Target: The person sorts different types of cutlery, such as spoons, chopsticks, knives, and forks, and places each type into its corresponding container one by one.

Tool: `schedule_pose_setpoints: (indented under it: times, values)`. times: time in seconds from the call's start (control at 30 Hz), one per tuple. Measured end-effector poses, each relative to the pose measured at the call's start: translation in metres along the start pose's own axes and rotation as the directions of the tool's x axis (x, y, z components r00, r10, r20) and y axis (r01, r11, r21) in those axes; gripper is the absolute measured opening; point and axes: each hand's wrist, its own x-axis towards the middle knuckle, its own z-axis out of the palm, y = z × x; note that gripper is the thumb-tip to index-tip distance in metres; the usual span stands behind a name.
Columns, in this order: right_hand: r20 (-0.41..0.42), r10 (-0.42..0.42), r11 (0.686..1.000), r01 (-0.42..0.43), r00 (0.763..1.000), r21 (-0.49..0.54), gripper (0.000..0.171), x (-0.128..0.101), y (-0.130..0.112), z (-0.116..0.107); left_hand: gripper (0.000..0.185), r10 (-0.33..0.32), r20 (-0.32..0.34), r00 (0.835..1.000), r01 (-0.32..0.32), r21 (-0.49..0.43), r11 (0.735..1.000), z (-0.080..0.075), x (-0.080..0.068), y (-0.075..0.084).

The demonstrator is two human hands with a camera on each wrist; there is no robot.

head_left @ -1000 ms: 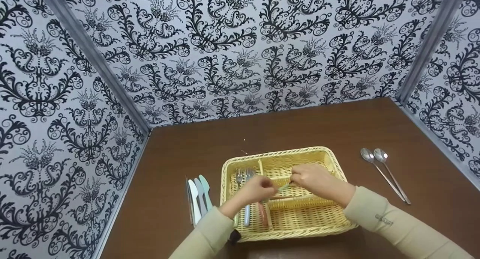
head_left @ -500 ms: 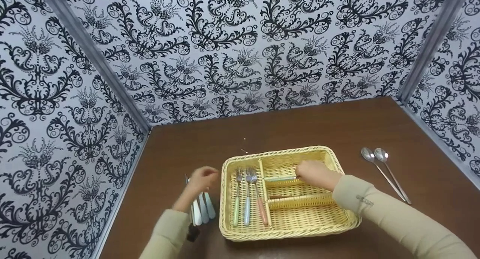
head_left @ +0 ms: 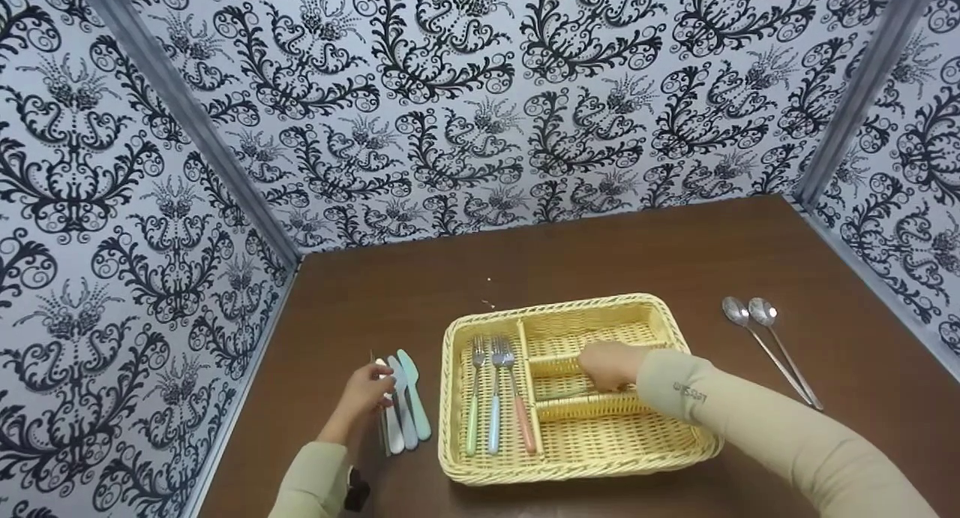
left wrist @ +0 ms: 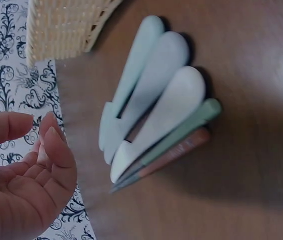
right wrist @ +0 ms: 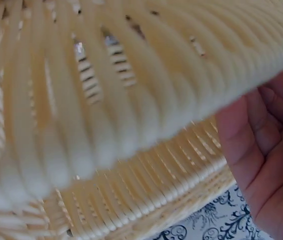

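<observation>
Head view, fanned pastel-handled knives, left hand relaxed beside, right hand in basket, grip unclear.

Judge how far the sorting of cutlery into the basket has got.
Done: three forks lie in the left compartment of the basket.

In hand: the left hand reaches the knives beside the basket, its grip on nothing yet; the right hand is inside a middle compartment.

Left: the knives and the two spoons on the table.
</observation>
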Motion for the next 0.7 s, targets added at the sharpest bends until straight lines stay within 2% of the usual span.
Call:
schedule_pose_setpoints:
  times: [0.1,0.3,0.53,0.63,0.7]
  values:
    - [0.017,-0.003,1.000,0.003,1.000,-0.024,0.027,0.003,0.002,0.006,0.030,-0.009,-0.007,1.000,0.009,0.002,1.000,-0.002,-0.001,-0.003]
    - [-0.013,-0.047,0.996,0.046,0.999,-0.076,0.028,0.006,0.005,0.017,0.030,-0.041,0.002,0.999,0.041,-0.010,0.999,-0.002,-0.002,-0.008]
    - [0.006,-0.031,0.992,0.031,1.000,-0.125,0.028,0.005,0.002,0.014,0.028,-0.048,0.007,0.999,0.048,-0.019,0.999,-0.002,-0.004,-0.012]
    - [-0.002,-0.053,0.982,0.052,0.999,-0.179,0.025,0.007,0.003,0.017,0.029,-0.054,0.010,0.998,0.054,-0.013,0.998,-0.002,-0.004,-0.012]
    - [-0.019,-0.097,0.962,0.089,0.995,-0.259,0.022,0.009,0.003,0.020,0.030,-0.059,0.009,0.998,0.059,-0.003,0.998,-0.003,-0.005,-0.013]
